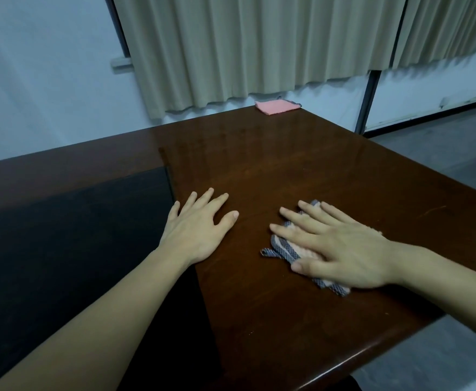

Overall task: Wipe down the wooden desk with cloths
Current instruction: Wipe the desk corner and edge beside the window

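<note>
The dark brown wooden desk (273,165) fills the lower view, glossy on its right half. My right hand (341,249) lies flat with spread, straight fingers on a crumpled pink cloth with a blue-grey border (282,249), pressing it onto the desk near the right side. Most of that cloth is hidden under the palm. My left hand (200,224) rests flat on the bare wood to the left of it, fingers spread, holding nothing. A second pink cloth (277,106) lies folded at the desk's far corner.
A black inset panel (76,235) covers the desk's left part. Beige curtains (245,52) hang behind the desk against a white wall. The desk's right edge drops to a grey floor (442,153); a dark metal post (368,103) stands beyond the far corner.
</note>
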A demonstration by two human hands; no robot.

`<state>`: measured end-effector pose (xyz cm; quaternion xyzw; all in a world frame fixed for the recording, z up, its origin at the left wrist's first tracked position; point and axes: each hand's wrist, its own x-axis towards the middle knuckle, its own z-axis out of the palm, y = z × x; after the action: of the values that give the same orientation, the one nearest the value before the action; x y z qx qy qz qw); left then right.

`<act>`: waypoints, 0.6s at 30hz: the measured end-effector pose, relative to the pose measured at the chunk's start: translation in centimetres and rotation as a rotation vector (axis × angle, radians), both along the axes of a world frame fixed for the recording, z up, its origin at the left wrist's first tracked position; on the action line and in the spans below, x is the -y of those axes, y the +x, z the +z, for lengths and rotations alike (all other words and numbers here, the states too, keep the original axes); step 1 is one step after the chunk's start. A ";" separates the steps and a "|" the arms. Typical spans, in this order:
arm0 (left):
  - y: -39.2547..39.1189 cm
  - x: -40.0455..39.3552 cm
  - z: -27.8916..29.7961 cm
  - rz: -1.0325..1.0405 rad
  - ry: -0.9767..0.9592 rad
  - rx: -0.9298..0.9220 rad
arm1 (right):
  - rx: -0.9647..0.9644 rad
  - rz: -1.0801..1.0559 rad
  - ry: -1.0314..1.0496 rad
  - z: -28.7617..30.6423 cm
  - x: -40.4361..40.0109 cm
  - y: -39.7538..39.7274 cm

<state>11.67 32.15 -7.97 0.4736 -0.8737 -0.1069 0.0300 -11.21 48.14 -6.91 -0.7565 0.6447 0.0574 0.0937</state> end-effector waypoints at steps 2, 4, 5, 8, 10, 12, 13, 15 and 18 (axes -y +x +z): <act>0.0 -0.1 0.2 0.001 -0.004 0.003 | 0.004 -0.015 0.010 0.2 -0.9 -0.9; 0.0 0.0 0.3 -0.002 -0.017 0.017 | 0.009 -0.058 0.023 0.4 0.1 -2.1; 0.0 0.0 0.4 -0.001 -0.020 0.023 | 0.010 -0.088 0.023 0.4 1.1 -2.9; -0.2 0.1 0.6 0.009 -0.023 0.022 | -0.006 -0.234 0.004 0.2 5.5 -5.9; -0.6 0.3 1.1 0.028 -0.023 0.016 | -0.023 -0.373 -0.005 0.1 8.7 -7.6; -1.4 0.6 1.7 0.055 -0.003 0.013 | -0.028 -0.478 0.006 0.1 11.0 -8.3; -1.9 0.7 1.9 0.066 0.007 0.009 | -0.026 -0.502 0.015 0.0 11.7 -8.3; -2.8 0.9 2.1 0.059 0.007 -0.006 | -0.026 -0.484 0.016 -0.2 11.9 -7.5; -4.5 1.0 1.9 0.001 -0.008 -0.018 | -0.014 -0.332 -0.006 -0.1 8.7 -5.7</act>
<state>7.12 31.19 -6.09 0.4729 -0.8736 -0.1076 0.0395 -16.90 39.41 -7.02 -0.6395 0.7616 0.0442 0.0952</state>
